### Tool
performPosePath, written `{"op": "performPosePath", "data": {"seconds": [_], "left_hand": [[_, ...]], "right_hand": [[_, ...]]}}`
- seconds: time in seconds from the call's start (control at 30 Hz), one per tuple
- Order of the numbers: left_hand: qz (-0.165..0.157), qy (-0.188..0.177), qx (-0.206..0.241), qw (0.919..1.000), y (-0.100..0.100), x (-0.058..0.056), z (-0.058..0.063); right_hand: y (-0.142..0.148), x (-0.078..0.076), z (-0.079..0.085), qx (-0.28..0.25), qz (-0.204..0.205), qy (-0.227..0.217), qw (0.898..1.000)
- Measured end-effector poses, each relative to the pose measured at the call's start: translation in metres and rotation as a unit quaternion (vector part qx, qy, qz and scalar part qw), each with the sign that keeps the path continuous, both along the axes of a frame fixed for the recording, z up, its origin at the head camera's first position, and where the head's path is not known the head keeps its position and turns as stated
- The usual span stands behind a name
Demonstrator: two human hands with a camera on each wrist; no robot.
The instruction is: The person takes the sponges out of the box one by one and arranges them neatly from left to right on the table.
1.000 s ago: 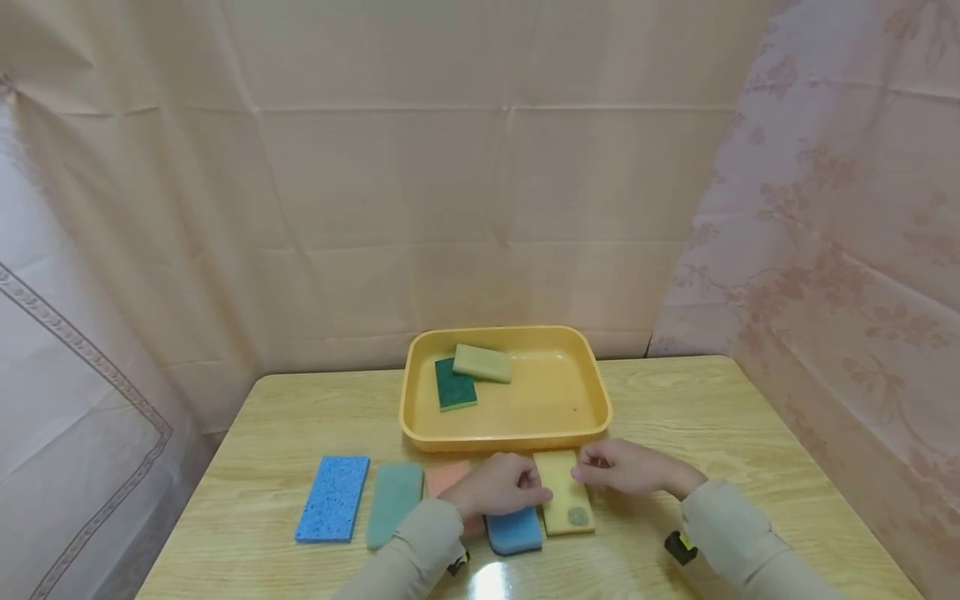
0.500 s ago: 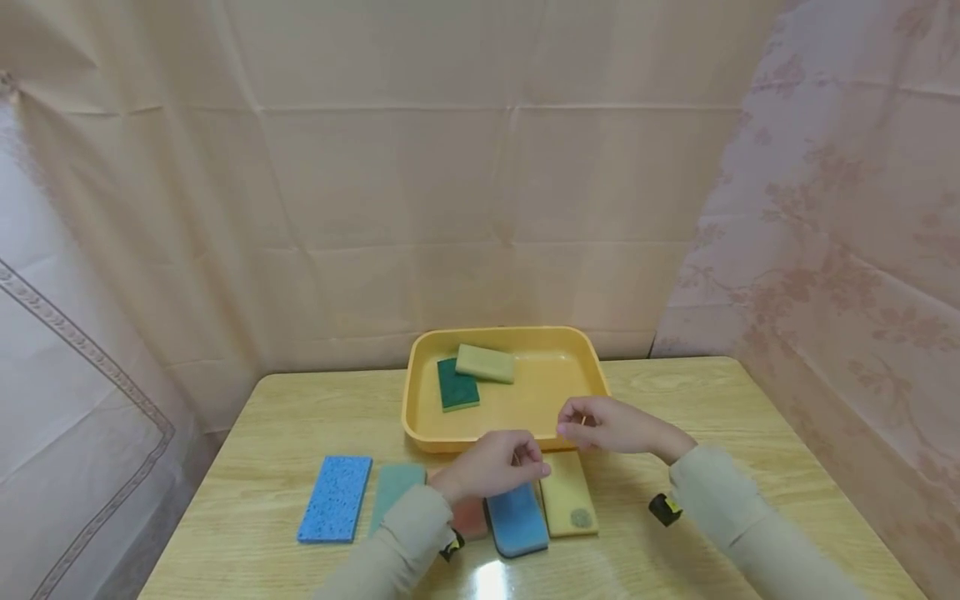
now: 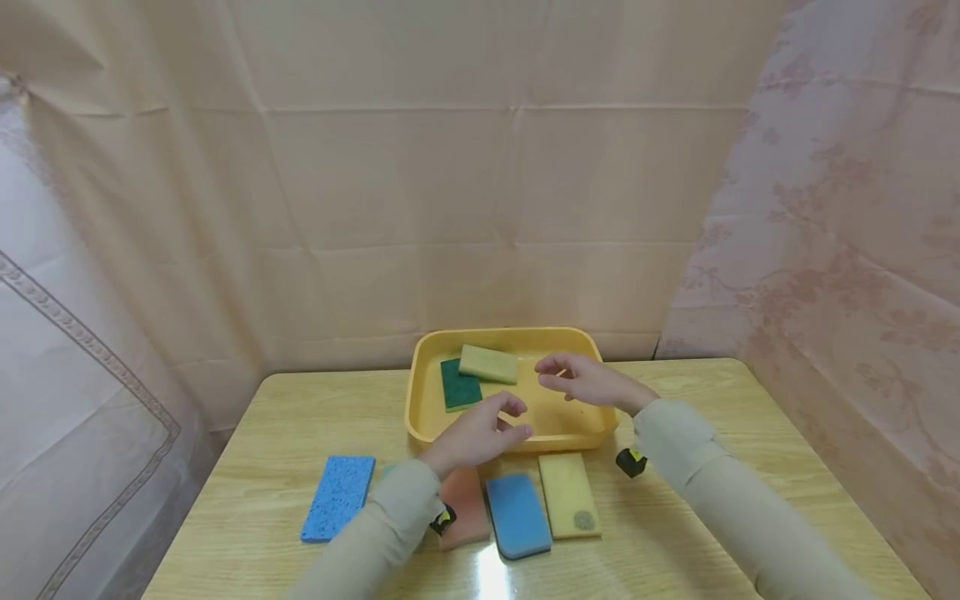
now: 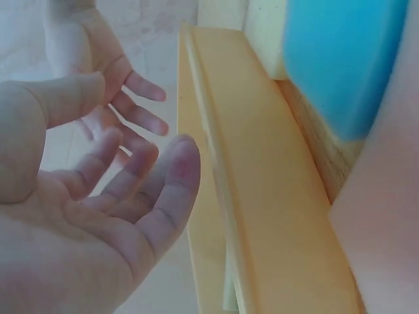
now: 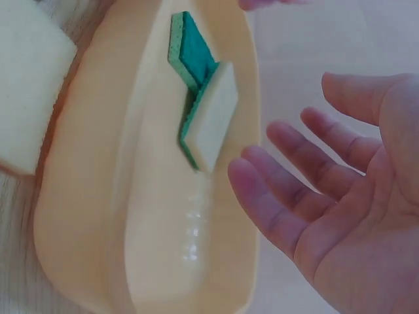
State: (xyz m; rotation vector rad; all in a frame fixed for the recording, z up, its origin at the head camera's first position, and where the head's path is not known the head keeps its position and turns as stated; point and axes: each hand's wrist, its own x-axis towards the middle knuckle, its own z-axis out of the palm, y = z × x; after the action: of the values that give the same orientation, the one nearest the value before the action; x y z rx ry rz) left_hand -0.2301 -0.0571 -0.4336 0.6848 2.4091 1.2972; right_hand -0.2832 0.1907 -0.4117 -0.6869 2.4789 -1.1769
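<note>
Room inside tray point(image 3: 573, 442) at right, overlapping sponges point(image 3: 488, 364) blocking left

Sponges point(image 3: 488, 364) in tray point(image 3: 573, 441), sponge row point(image 3: 468, 508) before, table point(image 3: 300, 417) beneath

Legible lettering or numbers — none.

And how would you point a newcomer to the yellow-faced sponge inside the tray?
On the wooden table, find the yellow tray at the back. Look toward its left side for the yellow-faced sponge. It lies partly on top of its neighbour, the dark green-faced sponge.
</note>
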Motion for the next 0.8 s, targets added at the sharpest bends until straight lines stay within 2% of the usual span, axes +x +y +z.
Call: {"op": "performPosePath", "data": {"seconds": [0.3,0.47,0.63,0.8], "left_hand": [[0.048,-0.070,0.017,0.9963,-0.009,-0.017,0.002],[0.060,-0.108,0.045,0.9913,-0.009,-0.027,0.004],[0.079,-0.153,0.091,0.9809,-0.006,-0.035,0.004],[0.101,-0.194,0.139,0.9658,-0.001,-0.044,0.002]], "right_hand": [[-0.010,-0.022,-0.012,0.004,-0.029,-0.026,0.999],[-0.019,-0.039,-0.015,0.013,-0.038,-0.029,0.999],[-0.032,-0.053,-0.014,0.023,-0.040,-0.016,0.999],[-0.043,-0.063,-0.017,0.034,-0.043,-0.027,0.998]]}}
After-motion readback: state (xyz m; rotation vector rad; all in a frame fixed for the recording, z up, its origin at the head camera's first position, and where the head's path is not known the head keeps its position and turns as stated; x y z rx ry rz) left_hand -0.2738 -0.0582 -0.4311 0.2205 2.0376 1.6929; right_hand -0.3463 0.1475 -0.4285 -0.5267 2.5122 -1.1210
